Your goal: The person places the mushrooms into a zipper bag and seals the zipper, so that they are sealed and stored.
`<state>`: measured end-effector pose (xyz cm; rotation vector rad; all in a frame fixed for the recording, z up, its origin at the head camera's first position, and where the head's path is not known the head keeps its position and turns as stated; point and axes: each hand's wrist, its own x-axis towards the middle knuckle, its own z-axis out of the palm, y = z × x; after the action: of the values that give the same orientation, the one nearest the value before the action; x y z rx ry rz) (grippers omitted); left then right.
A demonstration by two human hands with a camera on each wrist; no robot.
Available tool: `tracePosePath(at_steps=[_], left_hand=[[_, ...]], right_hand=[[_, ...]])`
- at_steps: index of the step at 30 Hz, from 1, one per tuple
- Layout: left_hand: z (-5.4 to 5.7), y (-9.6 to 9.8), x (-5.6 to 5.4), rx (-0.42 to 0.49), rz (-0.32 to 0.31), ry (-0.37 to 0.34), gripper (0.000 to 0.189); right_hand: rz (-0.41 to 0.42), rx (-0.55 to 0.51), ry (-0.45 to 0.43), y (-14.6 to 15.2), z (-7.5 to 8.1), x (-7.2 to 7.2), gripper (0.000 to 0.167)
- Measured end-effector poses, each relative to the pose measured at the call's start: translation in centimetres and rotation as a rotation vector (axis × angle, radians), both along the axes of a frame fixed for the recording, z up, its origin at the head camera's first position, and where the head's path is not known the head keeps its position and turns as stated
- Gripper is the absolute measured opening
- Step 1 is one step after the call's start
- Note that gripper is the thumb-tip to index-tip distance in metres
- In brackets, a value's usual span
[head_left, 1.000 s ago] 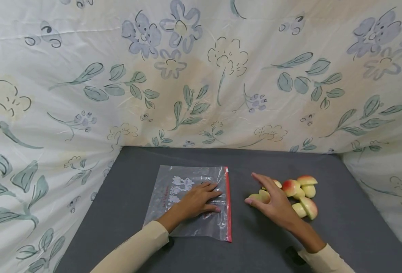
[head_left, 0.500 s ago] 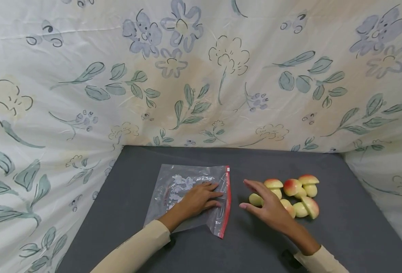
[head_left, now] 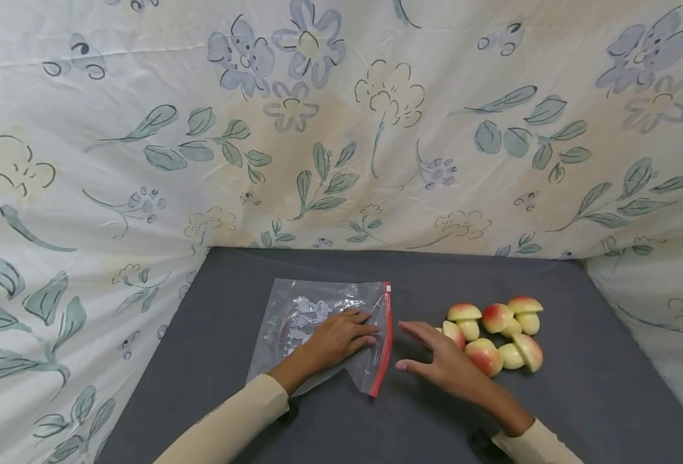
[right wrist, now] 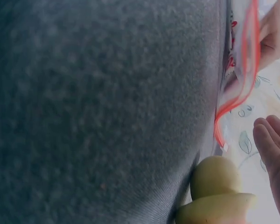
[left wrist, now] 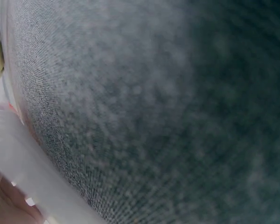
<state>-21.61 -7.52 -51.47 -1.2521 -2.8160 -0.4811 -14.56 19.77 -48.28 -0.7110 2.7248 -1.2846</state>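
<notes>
My left hand (head_left: 340,340) rests on a clear plastic zip bag (head_left: 269,335) with white printing and a red zip strip along its right edge. Its fingers are spread and nearly straight. The bag's near right corner is folded inward. My right hand (head_left: 448,364) hovers between the zip strip and a group of mushroom-shaped pieces (head_left: 484,357), thumb and fingers apart, holding nothing. These pieces have red-yellow caps and pale yellow-green stems; one is partly hidden behind the right hand. In the right wrist view the red zip edge (right wrist: 257,42) stands raised off the cloth.
Dark grey cloth (head_left: 411,425) covers the table. A flower-print curtain (head_left: 376,193) rises behind it and along both sides. The mushroom-shaped pieces lie close together on the right half, some touching each other.
My right hand has moved left, away from the mushroom-shaped pieces and towards the bag, uncovering more of them. The bag's near right corner has folded up and inward. My left hand stays put.
</notes>
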Motion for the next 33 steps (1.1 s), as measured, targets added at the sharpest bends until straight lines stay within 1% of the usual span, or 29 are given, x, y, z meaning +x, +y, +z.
tracePosePath(at_steps=[1,3,8,11,15,18,26,30,33], left_hand=[[0.0,0.0,0.0,0.004,0.001,-0.003,0.041],[0.1,0.0,0.0,0.010,0.004,-0.005,0.040],[0.1,0.0,0.1,0.031,0.028,-0.048,0.042],[0.2,0.0,0.2,0.044,0.042,-0.076,0.043],[0.4,0.0,0.3,0.059,0.043,-0.089,0.043],[0.5,-0.1,0.4,0.069,0.037,-0.090,0.043],[0.2,-0.1,0.5,0.102,0.028,-0.096,0.042],[0.1,0.1,0.7,0.118,0.032,-0.107,0.043],[0.2,0.3,0.9,0.133,0.027,-0.102,0.043]], right_hand=[[0.004,0.020,0.002,0.0,-0.1,0.0,0.073],[0.029,0.029,-0.008,-0.1,-0.3,0.0,0.074],[0.097,0.003,-0.023,-0.2,-1.0,0.0,0.072],[0.111,0.029,0.009,-0.3,-1.4,0.0,0.067],[0.104,0.072,0.089,-0.4,-1.7,0.0,0.058],[0.096,0.068,0.123,-0.6,-1.7,0.0,0.053],[0.043,0.060,0.116,-0.9,-1.9,-0.4,0.050],[0.019,0.052,0.119,-1.0,-2.1,-0.5,0.045],[0.011,0.051,0.130,-1.1,-2.2,-0.6,0.041]])
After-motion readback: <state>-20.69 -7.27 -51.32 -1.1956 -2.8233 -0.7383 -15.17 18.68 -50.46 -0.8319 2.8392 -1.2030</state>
